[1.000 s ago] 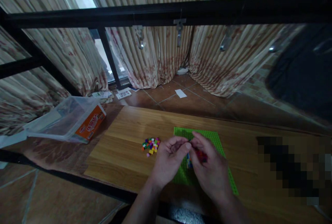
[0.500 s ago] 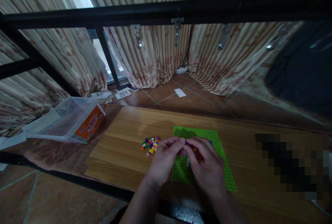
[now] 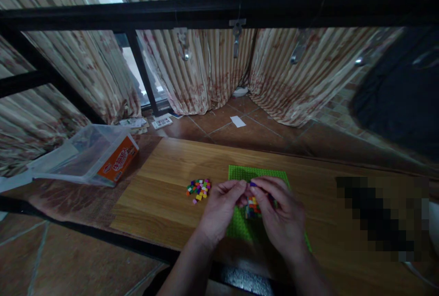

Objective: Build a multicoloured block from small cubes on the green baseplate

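A green studded baseplate lies on the wooden board. A cluster of small coloured bricks is stuck on the plate, partly hidden by my hands. My left hand and my right hand meet above the plate, fingertips pinched together. A small purple brick shows between the fingertips; which hand grips it I cannot tell. A loose pile of tiny coloured bricks lies on the board, just left of my left hand.
A clear plastic box with an orange label lies tipped on the left. A black metal frame crosses overhead, with striped curtains behind. A blurred-out patch covers the board's right side. Papers lie on the tiled floor.
My hands stay pinched together over the plate; the right hand has shifted slightly, uncovering more of the bricks stuck on it. The view has drifted a little.
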Motion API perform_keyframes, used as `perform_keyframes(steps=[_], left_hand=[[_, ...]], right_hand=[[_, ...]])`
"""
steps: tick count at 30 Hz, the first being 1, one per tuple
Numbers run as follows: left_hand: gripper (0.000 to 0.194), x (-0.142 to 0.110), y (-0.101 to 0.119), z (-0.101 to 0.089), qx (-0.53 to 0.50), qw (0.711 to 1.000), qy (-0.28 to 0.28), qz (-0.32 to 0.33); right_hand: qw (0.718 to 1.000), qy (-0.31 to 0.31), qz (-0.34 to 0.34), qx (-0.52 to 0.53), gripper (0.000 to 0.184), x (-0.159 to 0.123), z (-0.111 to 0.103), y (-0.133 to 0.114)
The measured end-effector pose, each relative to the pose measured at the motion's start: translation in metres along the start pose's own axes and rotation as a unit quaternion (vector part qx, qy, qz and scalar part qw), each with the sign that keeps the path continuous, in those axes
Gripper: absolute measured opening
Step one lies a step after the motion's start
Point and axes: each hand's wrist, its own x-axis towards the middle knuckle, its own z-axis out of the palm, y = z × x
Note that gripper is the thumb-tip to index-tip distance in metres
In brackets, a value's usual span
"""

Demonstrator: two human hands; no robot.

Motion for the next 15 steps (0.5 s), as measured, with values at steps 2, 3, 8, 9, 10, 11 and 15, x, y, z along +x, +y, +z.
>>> perform_keyframes(steps=[2,3,8,9,10,11,15], left_hand=[[0.027,0.003,-0.005,-0.001,0.073,0.996,0.034,0.045],[0.025,0.005,-0.008,-0.002,0.110,0.990,0.053,0.066],[0.027,0.010,-0.023,-0.008,0.220,0.967,0.077,0.104],[0.028,0.010,-0.025,-0.008,0.226,0.967,0.070,0.100],[0.029,0.010,-0.026,-0.007,0.231,0.966,0.062,0.096],[0.030,0.009,-0.027,-0.007,0.239,0.965,0.055,0.096],[0.030,0.009,-0.029,-0.004,0.281,0.952,0.046,0.110]], right_hand=[[0.999,0.041,0.027,-0.017,0.012,0.007,-0.014,0.012],[0.996,0.065,0.050,-0.027,0.012,0.010,-0.021,0.019],[0.988,0.063,0.139,-0.019,0.019,0.017,-0.041,0.046],[0.989,0.043,0.140,-0.015,0.019,0.016,-0.039,0.047],[0.990,0.023,0.136,-0.014,0.018,0.015,-0.036,0.046],[0.992,0.004,0.128,-0.017,0.017,0.013,-0.032,0.044],[0.994,-0.056,0.089,-0.037,0.015,0.013,-0.017,0.035]])
